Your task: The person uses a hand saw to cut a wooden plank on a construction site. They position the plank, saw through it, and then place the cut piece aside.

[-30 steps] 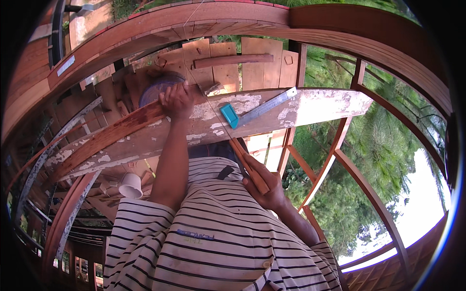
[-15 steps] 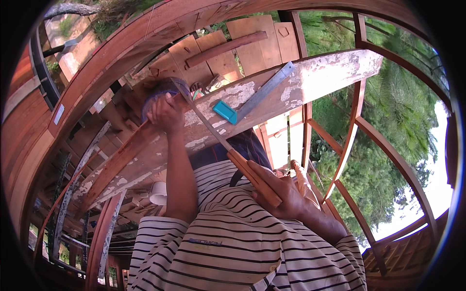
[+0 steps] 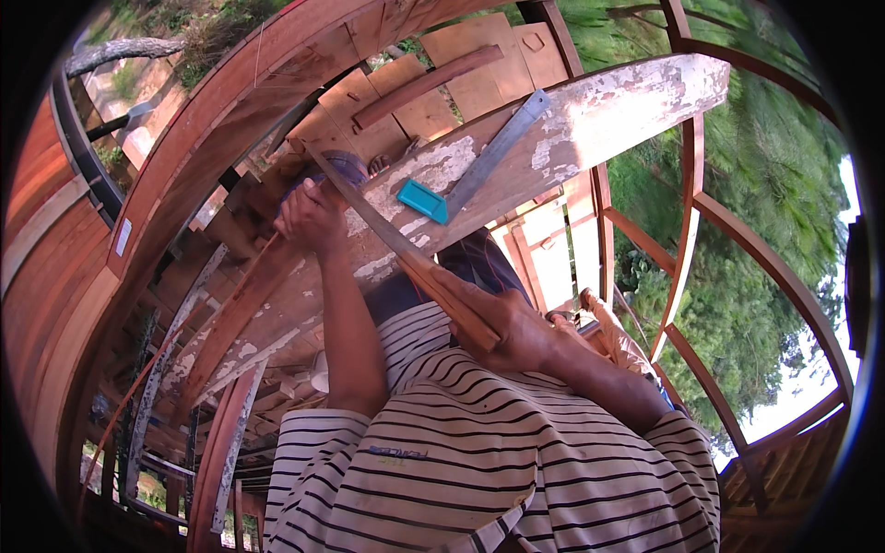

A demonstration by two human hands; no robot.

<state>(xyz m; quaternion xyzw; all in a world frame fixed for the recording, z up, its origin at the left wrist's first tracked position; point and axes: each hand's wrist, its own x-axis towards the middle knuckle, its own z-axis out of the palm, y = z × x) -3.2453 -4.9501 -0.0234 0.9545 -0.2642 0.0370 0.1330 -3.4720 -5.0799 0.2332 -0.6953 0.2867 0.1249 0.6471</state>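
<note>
My right hand (image 3: 516, 334) is wrapped round the wooden handle of a handsaw (image 3: 369, 214). Its long narrow blade, seen almost edge-on, reaches away toward the upper left and passes just right of my left hand (image 3: 312, 218). The left fingers are closed over the far end of a reddish-brown wooden board (image 3: 226, 327), which slants down to the left across a worn, paint-flecked plank (image 3: 636, 103). Where the blade meets the board is partly hidden by the left hand. On the plank, right of the saw, lies a try square (image 3: 498, 152) with a teal stock and a grey metal blade.
Loose boards form a floor beyond the plank, with a dark wooden strip (image 3: 429, 88) on top. A curved wooden beam (image 3: 184, 147) runs along the left. Open wooden framing (image 3: 687, 221) stands at right before trees. Another person's leg (image 3: 616, 334) shows behind my right arm.
My right hand has pushed the handsaw forward, up and to the left. My left hand keeps its hold on the board. The whole view has shifted slightly.
</note>
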